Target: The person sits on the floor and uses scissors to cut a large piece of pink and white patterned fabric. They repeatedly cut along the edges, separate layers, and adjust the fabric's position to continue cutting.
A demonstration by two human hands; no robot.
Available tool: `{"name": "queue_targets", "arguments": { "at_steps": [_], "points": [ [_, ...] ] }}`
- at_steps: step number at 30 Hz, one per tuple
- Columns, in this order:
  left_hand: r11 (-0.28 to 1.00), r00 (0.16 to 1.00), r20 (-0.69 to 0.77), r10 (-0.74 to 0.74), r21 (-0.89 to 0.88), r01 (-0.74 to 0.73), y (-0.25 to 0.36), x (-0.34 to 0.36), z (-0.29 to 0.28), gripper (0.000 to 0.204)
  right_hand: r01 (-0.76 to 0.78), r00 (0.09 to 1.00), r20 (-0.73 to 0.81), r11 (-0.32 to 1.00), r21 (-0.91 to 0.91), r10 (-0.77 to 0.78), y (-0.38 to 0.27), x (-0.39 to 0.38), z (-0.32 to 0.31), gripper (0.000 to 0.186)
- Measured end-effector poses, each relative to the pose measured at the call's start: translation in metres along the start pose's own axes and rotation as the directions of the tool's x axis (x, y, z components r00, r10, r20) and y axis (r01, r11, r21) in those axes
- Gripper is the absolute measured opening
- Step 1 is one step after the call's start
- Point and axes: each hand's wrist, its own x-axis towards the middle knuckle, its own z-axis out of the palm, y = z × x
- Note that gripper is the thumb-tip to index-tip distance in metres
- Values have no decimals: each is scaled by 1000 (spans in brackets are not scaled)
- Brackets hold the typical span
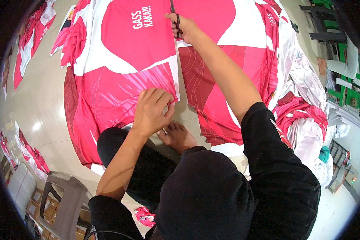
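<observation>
My right hand is closed around dark-handled scissors at the top of the view, blades pointing away from me. The scissors sit at the far end of a slit in a large red and white printed fabric spread on the floor. The slit runs toward me and splits the cloth into a left piece and a right piece. Nearer to me, my left hand pinches the near corner of the left piece along its white cut edge. The fingertips partly hide that corner.
My bare foot rests on the floor just below the slit. Crumpled white and red cloth is heaped on the right. At lower left stands a grey plastic chair near cardboard boxes. Green metal frames and another person's foot appear at far right.
</observation>
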Motion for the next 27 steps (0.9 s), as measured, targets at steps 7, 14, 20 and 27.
{"name": "queue_targets", "arguments": {
  "at_steps": [7, 14, 20, 27],
  "points": [
    [1000, 1000, -11, 8, -8, -9, -1, 0, 1, 21, -5, 1000, 20, 1000, 31, 5, -8, 12, 1, 31],
    [1000, 1000, -7, 13, -7, -13, -1, 1, 0, 22, 10, 1000, 22, 1000, 25, -10, -11, 10, 3, 27],
    [1000, 1000, -6, 19, -10, -19, -1, 1, -1, 24, 3, 1000, 5, 1000, 12, -3, -15, 11, 6, 26],
    [1000, 1000, -8, 18, -20, -18, 0, 2, -1, 21, 29, 999, -19, 999, 24, -28, -15, 12, 10, 25]
  ]
}}
